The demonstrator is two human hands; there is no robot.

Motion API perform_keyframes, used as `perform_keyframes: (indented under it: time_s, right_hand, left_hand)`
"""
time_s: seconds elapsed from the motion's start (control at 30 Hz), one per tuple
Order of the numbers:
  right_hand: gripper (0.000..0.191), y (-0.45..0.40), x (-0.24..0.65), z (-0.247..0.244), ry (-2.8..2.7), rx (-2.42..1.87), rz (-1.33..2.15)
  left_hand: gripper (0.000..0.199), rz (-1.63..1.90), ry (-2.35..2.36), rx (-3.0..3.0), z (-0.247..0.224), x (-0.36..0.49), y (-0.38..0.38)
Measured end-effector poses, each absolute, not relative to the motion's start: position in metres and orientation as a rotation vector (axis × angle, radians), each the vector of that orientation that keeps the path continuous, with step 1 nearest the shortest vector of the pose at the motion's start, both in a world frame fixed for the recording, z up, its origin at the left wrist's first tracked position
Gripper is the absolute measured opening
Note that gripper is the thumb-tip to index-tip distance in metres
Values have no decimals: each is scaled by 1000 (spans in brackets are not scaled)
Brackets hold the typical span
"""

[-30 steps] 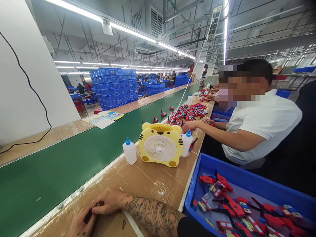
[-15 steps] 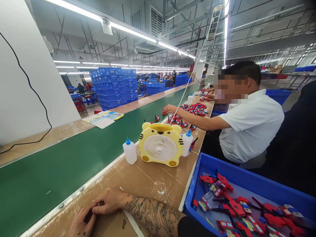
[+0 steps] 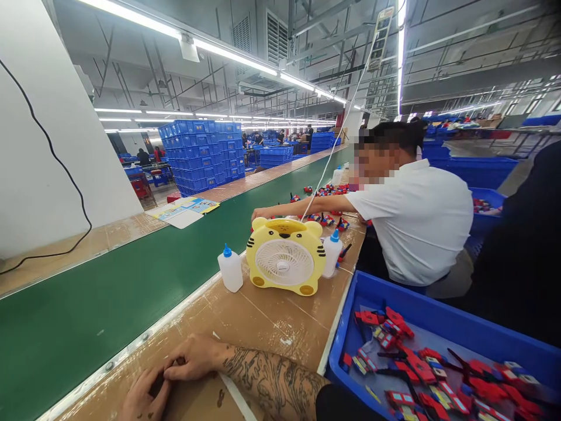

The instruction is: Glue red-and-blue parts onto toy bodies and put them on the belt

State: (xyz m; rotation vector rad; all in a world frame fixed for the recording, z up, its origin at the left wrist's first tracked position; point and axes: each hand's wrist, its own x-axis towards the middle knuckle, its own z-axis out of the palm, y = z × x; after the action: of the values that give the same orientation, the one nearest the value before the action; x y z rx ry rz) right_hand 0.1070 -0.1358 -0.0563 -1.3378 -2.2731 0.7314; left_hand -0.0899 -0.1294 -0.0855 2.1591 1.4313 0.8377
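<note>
My left hand [image 3: 144, 394] rests on the brown covered tabletop [image 3: 280, 327] at the bottom left, with a gap between thumb and fingers. My right hand [image 3: 193, 358] lies beside it, the fingertips of the two hands touching. Its fingers are loosely bent, the thumb apart from them. Neither hand shows an object in it. Ahead of them stand a yellow tiger-faced fan [image 3: 284, 257] and a white squeeze bottle with a blue cap [image 3: 231, 272]. Another such bottle [image 3: 332, 255] is partly behind the fan.
A blue bin [image 3: 438, 313] at the right holds several red and blue toy parts [image 3: 416, 365]. The green conveyor belt [image 3: 131, 298] runs along the left. A co-worker [image 3: 412, 216] reaches over it, the hand partly behind the fan. Stacked blue crates [image 3: 201, 158] stand beyond.
The co-worker has leaned forward and stretched an arm farther left over the belt. A mark on the belt has shifted slightly. My hands have not moved.
</note>
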Motion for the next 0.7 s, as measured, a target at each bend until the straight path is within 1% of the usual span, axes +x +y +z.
perform_keyframes:
  time_s: [0.2, 0.4, 0.6, 0.7]
  right_hand:
    - [35, -133, 106, -58, -2295, -1335, 700]
    - [37, -130, 106, -67, -2204, -1278, 727]
    - [33, -132, 109, -71, -2111, -1271, 744]
    - [36, -133, 110, -71, -2117, -1278, 733]
  left_hand:
    - [43, 846, 1398, 2213, -89, -92, -124]
    - [41, 910, 1330, 2291, -90, -91, -120]
    - [40, 848, 1360, 2327, -81, -85, -129]
    - [40, 805, 1395, 2305, -77, -84, -131]
